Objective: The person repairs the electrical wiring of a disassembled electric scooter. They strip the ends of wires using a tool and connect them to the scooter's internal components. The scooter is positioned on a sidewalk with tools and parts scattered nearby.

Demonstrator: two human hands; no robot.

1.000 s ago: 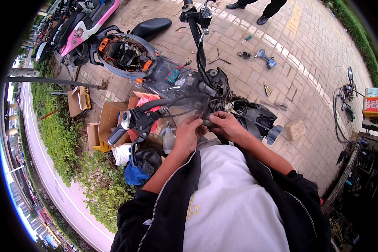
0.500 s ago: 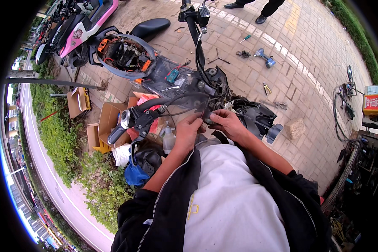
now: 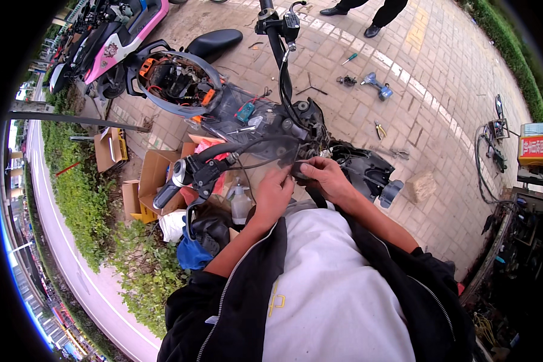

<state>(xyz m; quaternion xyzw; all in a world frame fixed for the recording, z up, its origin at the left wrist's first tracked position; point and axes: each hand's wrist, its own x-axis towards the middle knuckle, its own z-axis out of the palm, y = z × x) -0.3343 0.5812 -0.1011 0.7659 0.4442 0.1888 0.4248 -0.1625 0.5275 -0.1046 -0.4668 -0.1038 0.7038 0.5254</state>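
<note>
Small dark part [image 3: 297, 171]: between the hands, on the near side of the steering head [image 3: 303, 108]; long axis unclear.
Right hand [image 3: 328, 178]: nearer; grip closed on the part, leftward at its fingertips.
Left hand [image 3: 275, 190]: blurred, fingertips beside the part; grip, cannot tell.

Surface finishes. Centre: small dark part [image 3: 298, 169], matt, its material unclear. Upper left: elongated black seat [image 3: 216, 43], smooth, faintly glossy; pink-and-white plastic scooter panel [image 3: 113, 49], glossy. Left of centre: open brown cardboard box [image 3: 153, 175], matt; translucent whitish plastic bottle [image 3: 241, 205], smooth; crumpled blue plastic bag [image 3: 194, 255]. Upper right: pale rectangular paving bricks [image 3: 467, 93], rough. Lower centre: white cloth shirt [image 3: 335, 271], matt, softly creased.
</note>
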